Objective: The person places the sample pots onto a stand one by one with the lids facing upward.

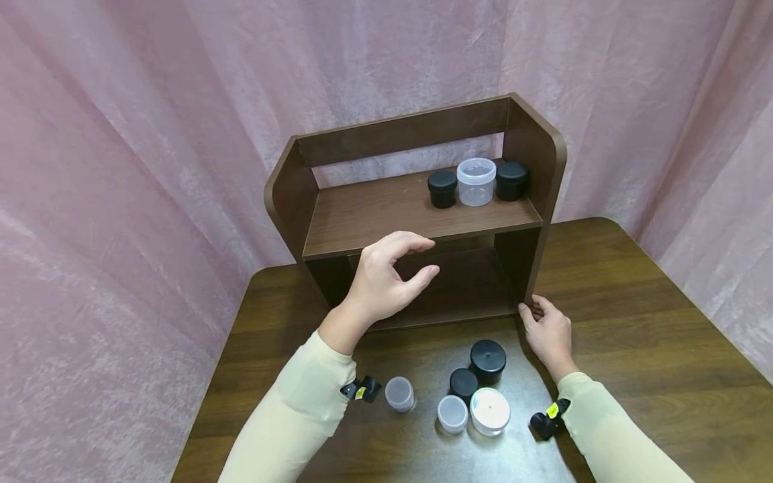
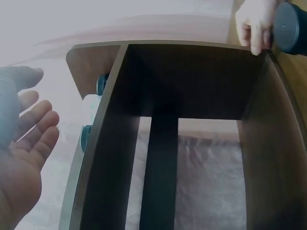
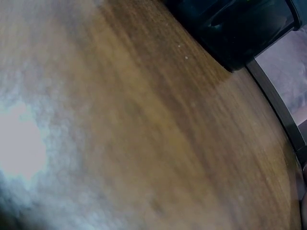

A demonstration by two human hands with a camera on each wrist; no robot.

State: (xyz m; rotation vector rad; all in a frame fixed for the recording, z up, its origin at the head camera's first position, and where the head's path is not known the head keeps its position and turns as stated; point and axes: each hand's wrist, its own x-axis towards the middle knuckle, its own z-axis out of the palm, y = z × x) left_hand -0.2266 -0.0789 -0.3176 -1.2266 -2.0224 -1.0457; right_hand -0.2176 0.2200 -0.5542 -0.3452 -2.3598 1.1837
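A brown wooden two-tier shelf (image 1: 374, 208) stands on the table. My left hand (image 1: 386, 278) hovers before its upper board, thumb and fingers spread in a C with nothing between them. In the left wrist view the left hand (image 2: 29, 129) appears beside the shelf's upper board. At the lower right front corner, my right hand (image 1: 548, 332) grips the shelf's side panel, thumb by the front edge and fingers outside. On the upper board, a clear jar (image 1: 476, 184) stands between a black jar (image 1: 443, 191) and another black jar (image 1: 512, 182) near the right side.
In front of the shelf stand a large black jar (image 1: 488, 357), a smaller black jar (image 1: 464, 382), a white-topped clear jar (image 1: 490, 409) and a small translucent jar (image 1: 453, 414). Another small translucent jar (image 1: 400, 394) stands apart, further left. Pink curtains (image 1: 398, 60) hang behind the table (image 1: 610, 315).
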